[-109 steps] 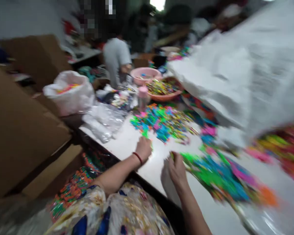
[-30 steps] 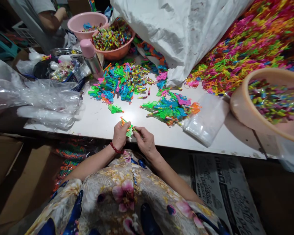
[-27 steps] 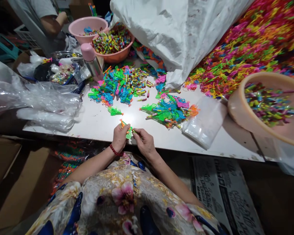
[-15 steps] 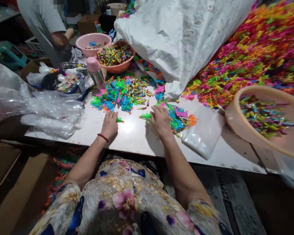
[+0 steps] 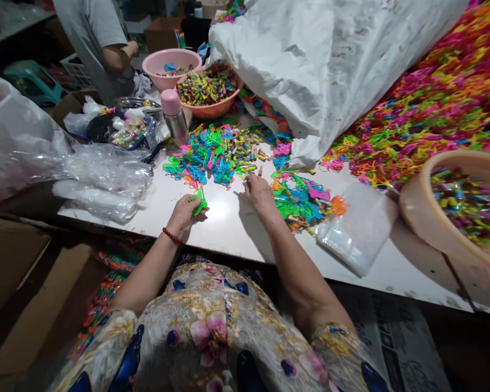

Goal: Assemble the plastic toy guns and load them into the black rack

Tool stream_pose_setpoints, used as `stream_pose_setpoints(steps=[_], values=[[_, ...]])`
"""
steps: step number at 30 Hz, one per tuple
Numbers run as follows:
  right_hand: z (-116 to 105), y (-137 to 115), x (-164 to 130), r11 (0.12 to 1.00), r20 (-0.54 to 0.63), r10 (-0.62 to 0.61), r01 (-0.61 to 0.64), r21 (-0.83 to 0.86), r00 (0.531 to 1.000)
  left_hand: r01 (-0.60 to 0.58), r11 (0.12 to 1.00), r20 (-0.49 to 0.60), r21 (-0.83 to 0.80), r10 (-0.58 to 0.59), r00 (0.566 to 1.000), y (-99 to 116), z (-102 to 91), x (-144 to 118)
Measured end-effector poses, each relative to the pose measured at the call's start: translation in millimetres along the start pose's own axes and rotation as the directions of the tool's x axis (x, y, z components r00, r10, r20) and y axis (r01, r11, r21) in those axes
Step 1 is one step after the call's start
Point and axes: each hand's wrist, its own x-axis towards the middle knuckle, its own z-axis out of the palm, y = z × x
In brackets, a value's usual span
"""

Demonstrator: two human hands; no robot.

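Note:
My left hand [image 5: 183, 215] is closed around a small green plastic toy piece [image 5: 200, 201], held just above the white table [image 5: 224, 231]. My right hand [image 5: 261, 196] is low over the table with its fingers curled together and pointing away from me. Whatever its fingertips may hold is hidden. Ahead of both hands lies a pile of green, blue and pink plastic pieces [image 5: 208, 152], with small coloured tubes [image 5: 249, 149] scattered along its right side. Beside my right hand is a second pile of plastic pieces [image 5: 298, 198].
A stack of clear bags [image 5: 359, 228] and a peach basin of tubes [image 5: 420, 218] are on the right. Bundled plastic bags [image 5: 102, 185] lie left, near a pink-capped flask [image 5: 173, 117]. A white sack [image 5: 302, 65] stands behind. Another person [image 5: 102, 49] works at far left.
The green piece near my right hand no longer shows there. My left hand has turned its green piece upright. My right hand has shifted slightly, and the view has swung left.

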Motion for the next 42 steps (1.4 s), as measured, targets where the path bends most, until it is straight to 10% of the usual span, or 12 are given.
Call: stream_pose_setpoints(steps=[9,18,42], values=[[-25,-45,-111,0.636,0.090,0.236,-0.224,0.739,0.967,0.232,0.940,0.208,-0.252,-0.182,0.961,-2,25.7,-36],[-33,-59,-135,0.740,0.040,0.110,-0.108,0.664,0.993,0.250,0.929,0.294,-0.273,-0.167,0.941,-19,49.1,-60],[-30,-57,-139,0.771,0.007,0.125,-0.101,0.629,0.992,-0.098,0.992,0.073,-0.075,0.104,0.992,-44,62.3,-66]])
